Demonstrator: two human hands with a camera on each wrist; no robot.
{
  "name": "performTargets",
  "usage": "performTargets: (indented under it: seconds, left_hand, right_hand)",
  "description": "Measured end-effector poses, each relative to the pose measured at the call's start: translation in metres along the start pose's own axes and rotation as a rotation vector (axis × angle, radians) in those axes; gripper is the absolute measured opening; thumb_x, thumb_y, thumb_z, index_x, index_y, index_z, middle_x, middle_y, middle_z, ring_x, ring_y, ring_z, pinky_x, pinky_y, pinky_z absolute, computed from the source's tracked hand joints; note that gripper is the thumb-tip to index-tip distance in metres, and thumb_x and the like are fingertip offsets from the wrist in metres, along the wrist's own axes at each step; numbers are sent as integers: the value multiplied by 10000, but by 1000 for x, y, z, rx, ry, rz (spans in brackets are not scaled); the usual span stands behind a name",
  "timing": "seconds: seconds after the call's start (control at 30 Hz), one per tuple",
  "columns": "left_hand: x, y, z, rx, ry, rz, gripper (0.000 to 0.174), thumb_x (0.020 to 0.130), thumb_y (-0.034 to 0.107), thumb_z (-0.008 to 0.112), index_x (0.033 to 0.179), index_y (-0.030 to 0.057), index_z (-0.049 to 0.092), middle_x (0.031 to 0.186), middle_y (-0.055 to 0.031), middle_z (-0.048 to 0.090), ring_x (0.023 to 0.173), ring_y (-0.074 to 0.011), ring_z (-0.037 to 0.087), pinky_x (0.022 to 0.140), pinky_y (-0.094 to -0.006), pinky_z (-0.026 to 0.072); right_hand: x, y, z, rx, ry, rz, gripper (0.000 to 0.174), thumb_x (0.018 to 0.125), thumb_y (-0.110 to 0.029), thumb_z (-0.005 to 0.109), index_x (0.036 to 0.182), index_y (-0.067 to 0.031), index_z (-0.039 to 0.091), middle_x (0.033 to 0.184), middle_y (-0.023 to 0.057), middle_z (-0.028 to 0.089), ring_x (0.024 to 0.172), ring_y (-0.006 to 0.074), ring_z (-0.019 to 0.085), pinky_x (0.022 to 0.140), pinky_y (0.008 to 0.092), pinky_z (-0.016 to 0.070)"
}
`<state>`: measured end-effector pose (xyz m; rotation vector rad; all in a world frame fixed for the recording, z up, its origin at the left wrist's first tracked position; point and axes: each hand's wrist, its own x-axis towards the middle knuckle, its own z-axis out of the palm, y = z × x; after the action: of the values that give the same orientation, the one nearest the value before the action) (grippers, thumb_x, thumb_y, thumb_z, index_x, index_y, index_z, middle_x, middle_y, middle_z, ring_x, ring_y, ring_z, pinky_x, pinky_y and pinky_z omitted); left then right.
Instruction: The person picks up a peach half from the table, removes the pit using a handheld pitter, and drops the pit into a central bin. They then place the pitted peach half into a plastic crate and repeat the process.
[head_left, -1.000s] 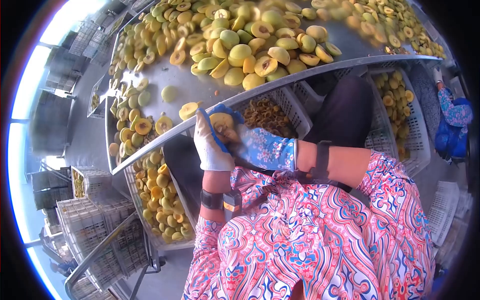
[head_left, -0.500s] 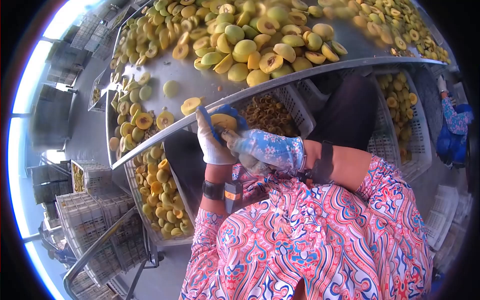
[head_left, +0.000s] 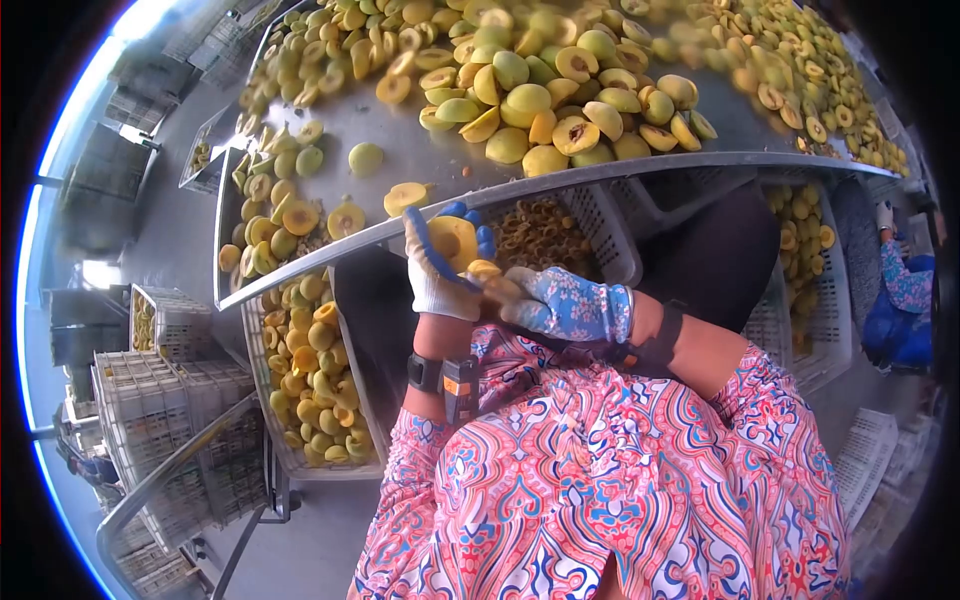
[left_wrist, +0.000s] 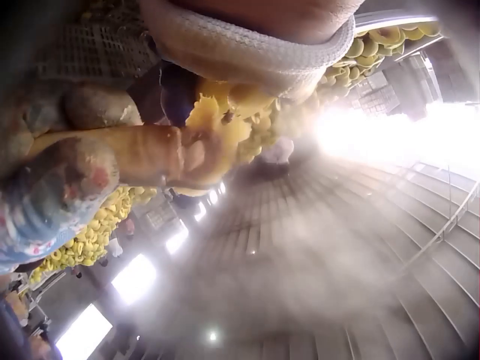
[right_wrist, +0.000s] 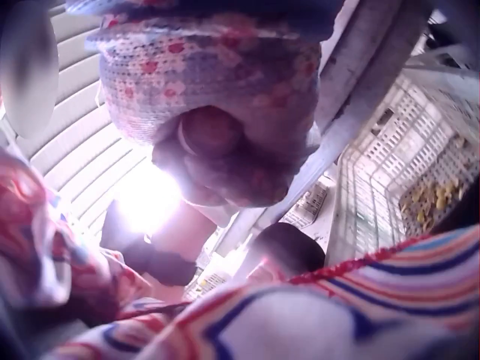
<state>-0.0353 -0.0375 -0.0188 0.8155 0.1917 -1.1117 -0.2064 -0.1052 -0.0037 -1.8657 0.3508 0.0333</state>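
My left hand (head_left: 440, 275), in a white glove with blue palm, cups a yellow peach half (head_left: 452, 240) at the table's front edge. Its cut face, with a hollow in the middle, is turned up. Close beside it, my right hand (head_left: 565, 303), in a blue flowered glove, grips a tool with a tan, wood-like handle (left_wrist: 142, 154). The tool's far end is hidden at a small yellow piece (head_left: 485, 269) by the left palm. Stained glove fingers (left_wrist: 86, 172) wrap the handle in the left wrist view. A cut peach half (head_left: 405, 198) lies on the table just beyond.
Heaps of peach halves (head_left: 530, 100) cover much of the metal table (head_left: 330, 185), which has a raised rim. Below it are a crate of brown pits (head_left: 540, 235) and a crate of peaches (head_left: 315, 390). Stacked crates (head_left: 170, 430) stand left; another person (head_left: 905, 275) sits right.
The right hand has drawn back from the left palm, toward the body. The peach half in the left hand shows more of its cut face. The head view has shifted slightly.
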Motion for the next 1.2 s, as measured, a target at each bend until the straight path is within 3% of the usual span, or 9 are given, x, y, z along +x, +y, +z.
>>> performTargets:
  seconds: [0.07, 0.2, 0.3, 0.5, 0.6, 0.73, 0.93, 1.07, 1.2]
  left_hand:
    - [2, -2, -5, -11, -1, 53, 589, 905, 602, 516, 999, 23, 577, 892, -122, 614, 766, -280, 607, 666, -369, 560]
    - [-3, 11, -26, -33, -118, 38, 597, 916, 588, 506, 1036, 11, 605, 942, -128, 647, 818, -298, 635, 742, -427, 569]
    - [-26, 36, -44, 26, -170, 183, 551, 959, 527, 473, 1130, 13, 572, 1006, -135, 626, 888, -306, 638, 790, -454, 555]
    - [-73, 97, -155, 46, -41, 542, 470, 987, 391, 497, 1300, 41, 501, 1156, -87, 595, 1026, -235, 603, 893, -395, 517]
    - [-78, 100, -252, 835, 538, 709, 342, 933, 267, 593, 1224, 89, 597, 1215, -112, 588, 1096, -276, 575, 922, -380, 483]
    - [-89, 99, -331, 2060, 658, 858, 352, 799, 229, 683, 1149, 246, 655, 1314, -167, 522, 1182, -404, 475, 988, -475, 407]
    - [-52, 156, -365, 1803, 820, 952, 222, 797, 215, 674, 1010, 155, 673, 1183, -121, 607, 1077, -370, 538, 903, -440, 473]
    - [-37, 220, -335, 1801, 817, 504, 267, 832, 269, 650, 1069, 147, 671, 1161, -137, 606, 1045, -358, 553, 915, -425, 464]
    - [32, 264, -350, 1762, 1082, 1016, 316, 856, 402, 625, 1005, 134, 700, 1096, -135, 623, 1031, -352, 565, 898, -437, 453]
  right_hand:
    - [-6, 2, -16, 81, -104, 239, 406, 955, -343, 537, 1135, 20, 554, 1061, 264, 631, 976, 444, 593, 804, 466, 474]
    - [-8, 86, -51, -958, -305, -109, 242, 900, -157, 517, 1063, -9, 618, 973, 254, 635, 941, 393, 620, 796, 457, 493]
    - [-11, 185, -50, -947, -472, 54, 282, 864, -137, 510, 1103, -60, 637, 1004, 243, 646, 939, 391, 627, 813, 441, 508]
    - [-3, 181, -54, -1218, -909, 139, 276, 865, -137, 470, 886, -26, 721, 1027, 222, 666, 967, 353, 645, 850, 424, 511]
    - [-2, 159, -52, -1060, -749, 261, 328, 890, -183, 470, 1092, 8, 643, 1091, 270, 632, 1022, 417, 607, 888, 453, 491]
    - [0, 158, -40, -870, -484, 524, 400, 920, -275, 456, 1131, 36, 595, 1121, 299, 603, 1071, 446, 566, 916, 466, 471]
    - [7, 146, -40, -875, -510, 583, 391, 918, -287, 458, 1081, 38, 601, 1101, 309, 601, 1078, 455, 553, 933, 472, 459]
    - [8, 151, -39, -814, -440, 651, 375, 915, -283, 459, 1047, 34, 609, 1099, 312, 595, 1066, 456, 556, 912, 477, 468]
    - [17, 135, -33, -765, -459, 783, 382, 913, -289, 468, 1060, 35, 606, 1129, 317, 578, 1080, 455, 549, 913, 474, 465]
